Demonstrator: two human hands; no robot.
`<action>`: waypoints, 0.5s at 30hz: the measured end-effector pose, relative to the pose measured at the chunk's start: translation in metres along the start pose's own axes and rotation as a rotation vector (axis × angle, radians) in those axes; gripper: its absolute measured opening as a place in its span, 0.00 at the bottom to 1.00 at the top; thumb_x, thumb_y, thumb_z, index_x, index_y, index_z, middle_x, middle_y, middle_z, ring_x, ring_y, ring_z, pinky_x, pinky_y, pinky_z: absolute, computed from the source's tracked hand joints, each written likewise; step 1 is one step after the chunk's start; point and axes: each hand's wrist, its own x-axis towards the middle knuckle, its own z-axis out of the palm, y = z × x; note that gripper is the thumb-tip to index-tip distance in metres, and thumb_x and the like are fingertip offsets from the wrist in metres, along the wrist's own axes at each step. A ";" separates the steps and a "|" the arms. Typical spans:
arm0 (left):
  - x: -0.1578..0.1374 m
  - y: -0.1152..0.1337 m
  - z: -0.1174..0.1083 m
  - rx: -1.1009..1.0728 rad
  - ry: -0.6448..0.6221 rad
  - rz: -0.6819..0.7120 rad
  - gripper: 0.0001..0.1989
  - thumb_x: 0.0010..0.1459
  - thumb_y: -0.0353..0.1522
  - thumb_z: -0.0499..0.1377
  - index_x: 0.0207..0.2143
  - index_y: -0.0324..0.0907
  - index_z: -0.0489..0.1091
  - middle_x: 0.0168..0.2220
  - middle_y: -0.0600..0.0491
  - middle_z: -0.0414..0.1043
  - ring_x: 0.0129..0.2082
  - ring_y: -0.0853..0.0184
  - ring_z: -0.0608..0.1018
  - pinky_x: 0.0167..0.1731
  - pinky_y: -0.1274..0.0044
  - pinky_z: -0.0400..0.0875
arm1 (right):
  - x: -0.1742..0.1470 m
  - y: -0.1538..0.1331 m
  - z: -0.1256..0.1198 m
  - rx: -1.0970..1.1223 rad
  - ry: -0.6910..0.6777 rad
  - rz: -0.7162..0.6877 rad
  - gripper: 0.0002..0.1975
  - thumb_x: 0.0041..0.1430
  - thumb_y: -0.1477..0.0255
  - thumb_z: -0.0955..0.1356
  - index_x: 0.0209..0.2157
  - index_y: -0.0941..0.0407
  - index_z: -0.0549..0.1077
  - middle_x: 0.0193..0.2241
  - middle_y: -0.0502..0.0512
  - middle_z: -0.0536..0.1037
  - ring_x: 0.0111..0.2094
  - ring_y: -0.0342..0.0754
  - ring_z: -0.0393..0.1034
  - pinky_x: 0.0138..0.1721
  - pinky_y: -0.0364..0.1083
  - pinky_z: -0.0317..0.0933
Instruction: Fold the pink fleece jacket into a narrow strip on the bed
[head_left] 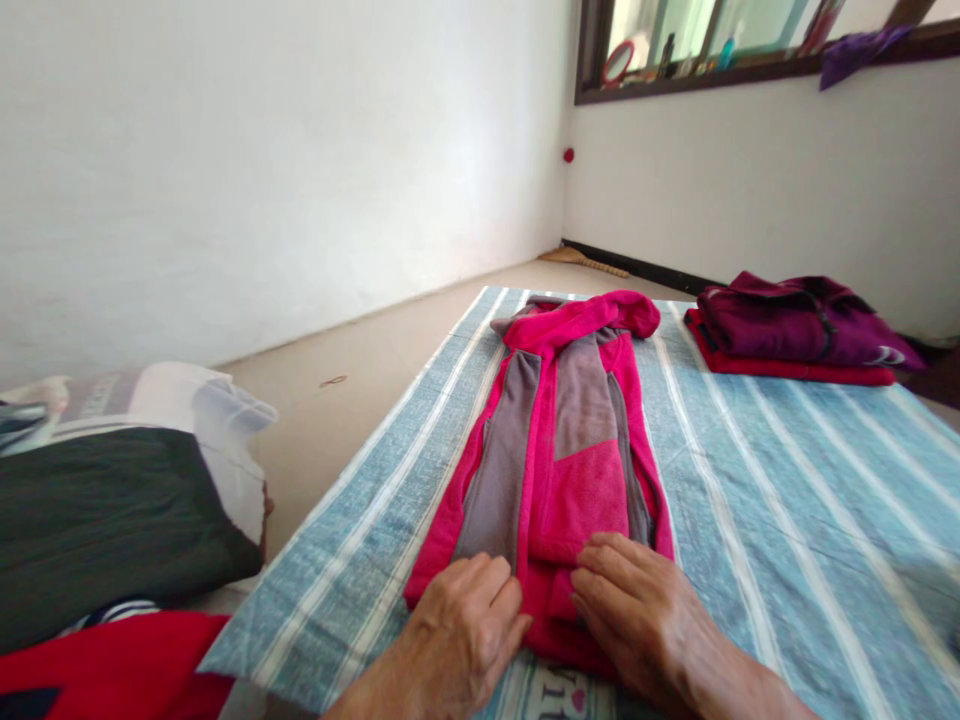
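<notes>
A pink and grey fleece jacket (pixel 581 490) lies lengthwise on the striped blue cloth (pixel 697 500), its sides tucked inward and its collar end bunched up at the far side. At the near hem, my left hand (pixel 476 615) is closed with curled fingers on the fabric's left part. My right hand (pixel 637 600) grips the same hem a little to the right, its fingers bent over a turned-up pink edge. Both thumbs and the fabric under the palms are partly hidden.
A folded purple garment (pixel 795 320) rests on a red folded one (pixel 787 372) at the back right. To the left are a dark green garment (pixel 120 510), a white plastic bag (pixel 187 400) and red clothing (pixel 127 655). A white wall (pixel 285 150) rises behind the floor.
</notes>
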 end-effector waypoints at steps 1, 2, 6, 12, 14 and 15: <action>0.000 0.000 -0.001 0.000 -0.003 0.001 0.06 0.56 0.24 0.56 0.29 0.42 0.61 0.27 0.54 0.65 0.26 0.65 0.68 0.26 0.73 0.61 | 0.006 0.003 -0.001 -0.011 -0.010 -0.010 0.12 0.64 0.81 0.57 0.31 0.57 0.66 0.27 0.54 0.70 0.31 0.47 0.64 0.34 0.47 0.61; 0.000 0.000 -0.002 -0.002 -0.001 0.001 0.07 0.55 0.24 0.56 0.29 0.42 0.61 0.27 0.54 0.65 0.26 0.65 0.68 0.25 0.73 0.61 | 0.012 0.007 -0.002 -0.025 -0.030 -0.018 0.12 0.64 0.81 0.57 0.29 0.56 0.66 0.26 0.53 0.69 0.30 0.46 0.63 0.33 0.46 0.60; -0.001 -0.003 -0.001 -0.042 0.038 -0.030 0.07 0.55 0.27 0.58 0.28 0.43 0.61 0.27 0.53 0.65 0.27 0.66 0.68 0.26 0.74 0.63 | 0.046 0.025 -0.001 -0.101 -0.103 -0.049 0.13 0.63 0.80 0.58 0.25 0.56 0.64 0.24 0.51 0.68 0.28 0.45 0.62 0.32 0.46 0.59; -0.005 -0.013 0.023 -0.021 0.202 -0.001 0.12 0.59 0.33 0.55 0.24 0.43 0.58 0.24 0.54 0.62 0.23 0.68 0.65 0.21 0.75 0.58 | 0.107 0.047 0.013 -0.129 -0.239 -0.077 0.05 0.61 0.74 0.65 0.30 0.57 0.68 0.32 0.53 0.72 0.37 0.48 0.66 0.41 0.47 0.62; -0.007 -0.017 0.037 0.034 0.370 0.043 0.17 0.64 0.35 0.47 0.21 0.43 0.56 0.20 0.55 0.58 0.19 0.68 0.62 0.18 0.73 0.53 | 0.119 0.054 0.023 -0.123 -0.254 -0.095 0.07 0.58 0.70 0.68 0.36 0.58 0.70 0.40 0.57 0.72 0.44 0.51 0.66 0.46 0.49 0.62; -0.009 -0.018 0.044 0.065 0.415 0.052 0.18 0.65 0.33 0.43 0.21 0.44 0.56 0.18 0.55 0.56 0.18 0.68 0.61 0.17 0.73 0.51 | 0.122 0.058 0.029 -0.127 -0.256 -0.092 0.13 0.56 0.67 0.70 0.41 0.58 0.70 0.45 0.59 0.71 0.49 0.54 0.64 0.49 0.51 0.62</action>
